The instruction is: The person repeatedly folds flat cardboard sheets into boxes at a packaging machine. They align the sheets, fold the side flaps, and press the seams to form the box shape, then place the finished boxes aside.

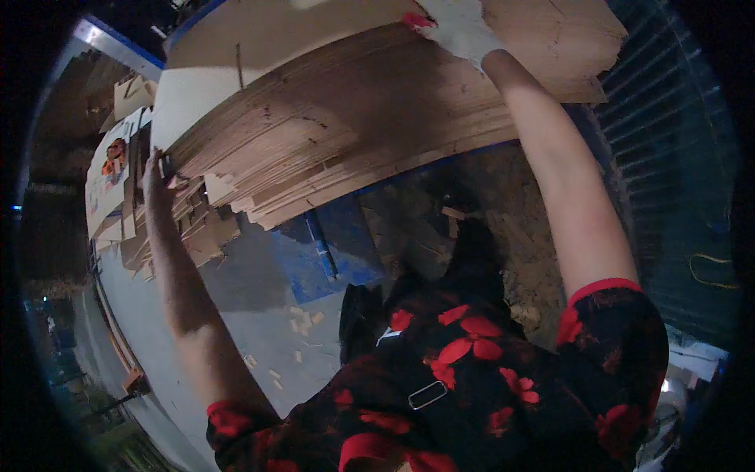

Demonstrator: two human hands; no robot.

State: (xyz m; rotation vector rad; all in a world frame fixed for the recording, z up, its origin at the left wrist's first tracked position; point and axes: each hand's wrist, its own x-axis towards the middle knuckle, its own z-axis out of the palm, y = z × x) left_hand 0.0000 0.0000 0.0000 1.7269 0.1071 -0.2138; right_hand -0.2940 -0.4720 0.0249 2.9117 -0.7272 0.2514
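A thick stack of thin wood veneer sheets lies on a blue table in front of me. My left hand, bare, presses against the left corner of the stack, fingers along the sheet edges. My right hand, in a white glove with a red fingertip, rests on top of the stack at the far edge, gripping the upper sheets. Both arms are stretched out. I wear a black garment with red flowers.
Smaller offcuts and wood scraps lie piled left of the stack. A blue frame shows under the sheets. Chips litter the grey floor. A ribbed dark wall stands at right.
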